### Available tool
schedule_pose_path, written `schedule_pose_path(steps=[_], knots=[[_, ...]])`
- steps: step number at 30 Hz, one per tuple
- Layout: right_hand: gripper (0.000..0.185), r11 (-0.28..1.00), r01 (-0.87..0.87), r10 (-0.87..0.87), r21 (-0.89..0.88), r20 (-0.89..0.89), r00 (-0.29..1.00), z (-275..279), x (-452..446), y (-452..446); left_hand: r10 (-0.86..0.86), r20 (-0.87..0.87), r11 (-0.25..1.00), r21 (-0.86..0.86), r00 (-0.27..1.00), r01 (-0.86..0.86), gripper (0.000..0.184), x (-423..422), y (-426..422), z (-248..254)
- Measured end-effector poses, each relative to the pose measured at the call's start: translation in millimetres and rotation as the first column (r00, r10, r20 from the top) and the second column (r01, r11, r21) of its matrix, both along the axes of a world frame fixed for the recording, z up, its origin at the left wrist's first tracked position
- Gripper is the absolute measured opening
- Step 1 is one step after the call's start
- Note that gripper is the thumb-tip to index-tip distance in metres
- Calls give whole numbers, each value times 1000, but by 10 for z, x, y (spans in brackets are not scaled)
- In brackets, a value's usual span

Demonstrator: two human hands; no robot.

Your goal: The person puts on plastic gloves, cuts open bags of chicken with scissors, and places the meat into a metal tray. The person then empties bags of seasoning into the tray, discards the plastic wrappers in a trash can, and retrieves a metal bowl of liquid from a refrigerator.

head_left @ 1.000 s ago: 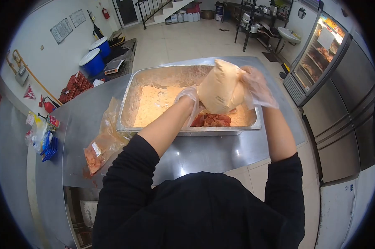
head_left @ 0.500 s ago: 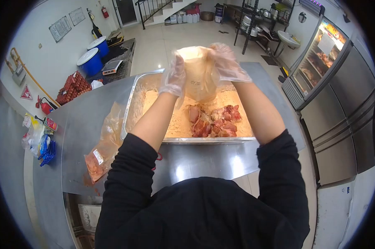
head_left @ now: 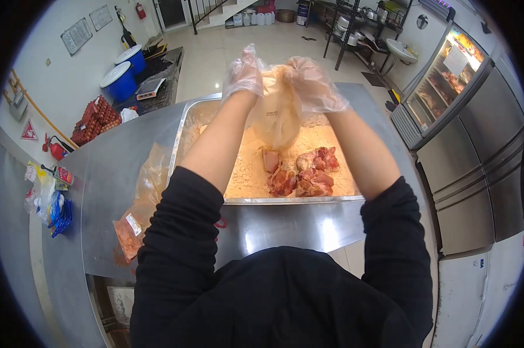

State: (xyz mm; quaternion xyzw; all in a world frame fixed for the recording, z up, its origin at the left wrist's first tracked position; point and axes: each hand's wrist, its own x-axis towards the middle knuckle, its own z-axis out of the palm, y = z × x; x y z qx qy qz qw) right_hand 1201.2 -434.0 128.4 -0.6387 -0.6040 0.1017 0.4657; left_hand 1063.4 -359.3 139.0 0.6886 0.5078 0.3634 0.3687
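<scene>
A clear plastic bag [head_left: 278, 119] with an orange-tinted coating hangs above the metal tray, held between my two hands. My left hand [head_left: 243, 75], in a loose transparent glove, is closed at the bag's upper left edge, one finger or thumb pointing up. On the other side, my gloved right hand [head_left: 314, 86] grips the bag's upper right part. Below, the tray [head_left: 273, 200] holds a layer of pale orange flour-like powder [head_left: 244, 168]. Several pieces of raw, reddish marinated meat [head_left: 314, 182] lie on the powder, right of the middle.
Left of the tray, another plastic bag [head_left: 129, 229] with orange-red contents and a white label rests on the steel table [head_left: 273, 232]. Farther left are plastic packages [head_left: 50, 197]. Blue bins [head_left: 120, 81], a scale [head_left: 150, 88] and a lit display fridge [head_left: 445, 78] stand beyond.
The bag's wide mouth has narrowed and bunched toward my right hand. My left hand has risen slightly and moved closer to the right one. The meat pieces keep their places.
</scene>
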Motion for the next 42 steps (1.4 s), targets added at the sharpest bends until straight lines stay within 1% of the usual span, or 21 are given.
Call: schedule_pose_path(steps=[2,4,7,10,11,13,14,16,17,20,21,22,25,28,31,33,34,36,39,40,42], knots=[[15,1000,-13,13,-8,55,998,145,-23,-12,-1,63,998,-56,998,4,72,105,252,-101],[16,998,25,-30,55,81,996,316,-139,-91,10,103,1000,25,995,-12,74,81,203,149],[20,991,92,-61,-99,279,958,287,-70,2,-24,100,1000,-13,995,25,73,14,115,208],[23,961,111,-243,253,578,779,296,-52,-22,-8,74,999,37,997,6,71,93,246,242],[24,975,133,-211,179,551,808,338,-48,-34,13,57,998,64,998,-17,70,100,249,242],[27,987,157,-146,16,476,868,410,-94,-82,-25,156,1000,-2,987,26,68,108,202,219],[26,987,161,-153,28,501,852,349,-108,-119,-24,181,1000,-9,983,26,67,89,120,271],[25,982,163,-185,91,575,797,386,-65,-135,-5,218,1000,4,976,4,65,49,-70,411],[24,979,139,-199,152,523,829,438,-55,-125,12,223,1000,16,975,-16,64,41,-128,456],[21,929,105,-241,356,364,899,409,-69,-108,-79,443,995,-23,893,99,62,130,2,481],[19,882,104,-274,459,323,906,348,-66,-31,60,351,998,-26,934,-55,61,181,54,511],[18,818,102,-306,566,279,910,341,-66,20,68,387,997,-62,919,-48,62,167,91,499],[19,906,102,-265,411,362,894,468,-138,-57,90,473,992,-117,876,-38,63,81,117,572],[18,985,139,-163,98,317,934,552,-237,-54,120,500,989,-135,857,-60,63,-7,43,582],[19,989,139,-148,49,315,938,549,-270,0,163,565,980,-188,809,-66,64,-33,248,520],[19,969,57,-146,241,370,917,517,-309,42,191,602,976,-203,775,-82,64,-115,267,516],[20,944,11,-150,331,397,905,487,-321,61,158,537,979,-195,829,-61,65,-158,258,492],[19,923,-127,-46,362,433,900,373,-249,206,87,399,983,-181,913,-15,67,-338,49,572],[20,943,-68,-109,326,496,862,509,-351,120,139,413,989,-19,900,-144,63,-308,422,290],[21,956,-2,-156,293,516,842,557,-437,48,116,359,992,-1,926,-124,64,-317,447,258],[22,980,15,-103,197,448,888,492,-449,9,63,232,997,29,971,-71,67,-392,184,367]])
